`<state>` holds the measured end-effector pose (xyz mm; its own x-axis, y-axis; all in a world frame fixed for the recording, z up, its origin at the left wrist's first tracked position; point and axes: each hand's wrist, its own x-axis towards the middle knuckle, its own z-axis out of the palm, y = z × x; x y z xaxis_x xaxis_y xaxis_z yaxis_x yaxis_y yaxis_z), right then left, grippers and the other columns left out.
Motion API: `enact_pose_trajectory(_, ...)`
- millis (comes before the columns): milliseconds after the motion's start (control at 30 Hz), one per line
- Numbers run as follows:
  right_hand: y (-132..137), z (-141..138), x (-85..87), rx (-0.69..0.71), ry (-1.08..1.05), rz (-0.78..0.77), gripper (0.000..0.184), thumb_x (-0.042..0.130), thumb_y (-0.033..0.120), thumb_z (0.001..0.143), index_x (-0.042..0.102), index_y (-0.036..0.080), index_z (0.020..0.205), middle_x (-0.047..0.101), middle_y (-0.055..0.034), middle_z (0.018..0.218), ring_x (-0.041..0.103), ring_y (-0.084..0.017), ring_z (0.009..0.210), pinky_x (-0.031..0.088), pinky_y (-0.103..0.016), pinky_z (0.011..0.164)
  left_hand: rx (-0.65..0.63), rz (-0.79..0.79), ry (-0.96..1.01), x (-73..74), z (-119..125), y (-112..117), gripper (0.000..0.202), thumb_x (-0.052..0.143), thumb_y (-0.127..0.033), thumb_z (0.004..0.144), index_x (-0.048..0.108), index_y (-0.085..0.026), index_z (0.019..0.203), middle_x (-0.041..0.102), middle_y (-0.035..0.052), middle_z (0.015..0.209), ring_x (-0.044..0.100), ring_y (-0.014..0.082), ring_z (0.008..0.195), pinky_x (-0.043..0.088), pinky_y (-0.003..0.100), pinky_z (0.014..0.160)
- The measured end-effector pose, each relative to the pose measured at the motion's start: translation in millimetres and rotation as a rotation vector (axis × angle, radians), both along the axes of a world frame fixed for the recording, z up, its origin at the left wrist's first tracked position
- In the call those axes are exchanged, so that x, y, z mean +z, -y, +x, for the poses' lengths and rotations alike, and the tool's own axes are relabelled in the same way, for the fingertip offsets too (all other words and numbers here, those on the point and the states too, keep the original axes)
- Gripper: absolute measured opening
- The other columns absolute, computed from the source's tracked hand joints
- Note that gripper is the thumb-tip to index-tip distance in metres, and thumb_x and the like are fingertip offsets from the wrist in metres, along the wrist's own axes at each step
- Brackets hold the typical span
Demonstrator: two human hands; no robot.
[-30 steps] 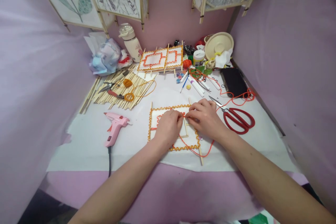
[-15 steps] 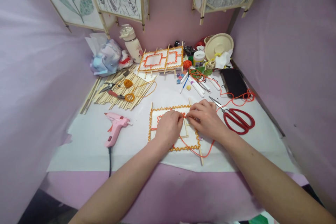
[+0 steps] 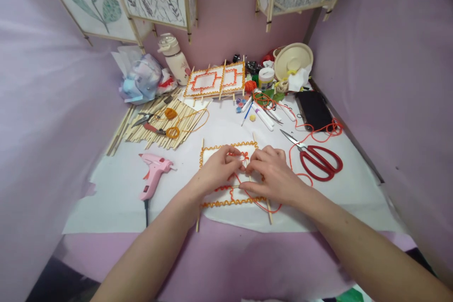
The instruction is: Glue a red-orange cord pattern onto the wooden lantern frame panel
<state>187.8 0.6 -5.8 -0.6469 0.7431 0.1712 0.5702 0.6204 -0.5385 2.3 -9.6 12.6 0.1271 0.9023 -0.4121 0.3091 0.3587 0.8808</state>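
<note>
A wooden-stick frame panel with wavy orange-yellow cord (image 3: pixel 226 204) along its border lies flat on the white-covered table. Inside it is a smaller stick frame, partly wrapped with wavy red-orange cord (image 3: pixel 245 155). Both hands are over its right side and hide much of it. The fingertips of my left hand (image 3: pixel 220 166) pinch at the red-orange cord near the inner frame's right stick. Close against them, my right hand (image 3: pixel 271 173) has its thumb and forefinger on the same cord, the other fingers curled. A loose length of cord loops below the hands.
Left of the panel lies a pink hot glue gun (image 3: pixel 155 173); on the right are red-handled scissors (image 3: pixel 320 163). Behind are bamboo sticks (image 3: pixel 180 139) with pliers (image 3: pixel 152 125), a finished panel (image 3: pixel 214 80), a bottle (image 3: pixel 176 60), markers (image 3: pixel 264 117) and a black tablet-like object (image 3: pixel 314 109). Lanterns hang above.
Both hands have shifted slightly down along the inner frame's right stick, and my left hand has turned, uncovering the cord at the upper corner. The loose cord on the right has moved.
</note>
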Motion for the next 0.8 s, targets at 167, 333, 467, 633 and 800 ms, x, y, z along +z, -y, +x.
enact_pose_trajectory(167,3.4,-5.5,-7.6,-0.157,-0.017,0.081,0.036,0.061,0.059,0.086,0.070,0.024,0.084,0.063,-0.0065,0.089,0.047,-0.025,0.095,0.027,-0.040,0.078,0.093,-0.166,0.385,3.1,-3.2,-2.6,0.026,0.063,-0.025,0.077,0.059,-0.017,0.102,0.069,0.0028,0.088,0.033,0.0006,0.039,0.019,0.017,0.036)
enact_pose_trajectory(333,9.9,-12.6,-7.1,-0.187,-0.017,0.013,0.031,0.068,0.056,0.082,0.071,0.025,0.079,0.063,-0.0058,0.089,0.047,-0.026,0.096,0.027,-0.040,0.078,0.173,-0.358,0.684,3.7,-5.2,-6.1,0.020,0.061,-0.018,0.080,0.065,-0.013,0.099,0.067,0.0035,0.083,0.026,-0.0009,0.038,0.019,0.013,0.033)
enact_pose_trajectory(467,13.8,-16.9,-9.9,-0.164,0.009,0.018,0.019,0.070,0.042,0.083,0.071,0.024,0.078,0.063,-0.0060,0.090,0.046,-0.026,0.096,0.028,-0.040,0.077,0.213,-0.445,0.825,2.6,-5.8,-7.8,0.023,0.054,-0.009,0.082,0.065,-0.010,0.102,0.067,0.0064,0.089,0.026,-0.0017,0.040,0.024,0.010,0.033)
enact_pose_trajectory(633,15.2,-18.0,-10.9,-0.165,0.020,0.036,0.011,0.068,0.033,0.083,0.070,0.024,0.078,0.063,-0.0051,0.091,0.046,-0.025,0.096,0.027,-0.040,0.078,0.229,-0.456,0.908,3.6,-3.5,-7.9,0.028,0.043,-0.002,0.083,0.064,-0.008,0.100,0.067,0.0097,0.097,0.024,-0.0028,0.039,0.026,0.008,0.033)
enact_pose_trajectory(800,17.0,-21.8,-10.2,-0.204,0.015,0.027,0.020,0.066,0.040,0.085,0.068,0.022,0.076,0.063,-0.0052,0.087,0.046,-0.024,0.094,0.026,-0.040,0.077,0.293,-0.491,1.025,3.4,1.1,-8.0,0.026,0.043,0.000,0.084,0.060,-0.008,0.101,0.063,0.0055,0.090,0.027,-0.0034,0.038,0.028,0.008,0.033)
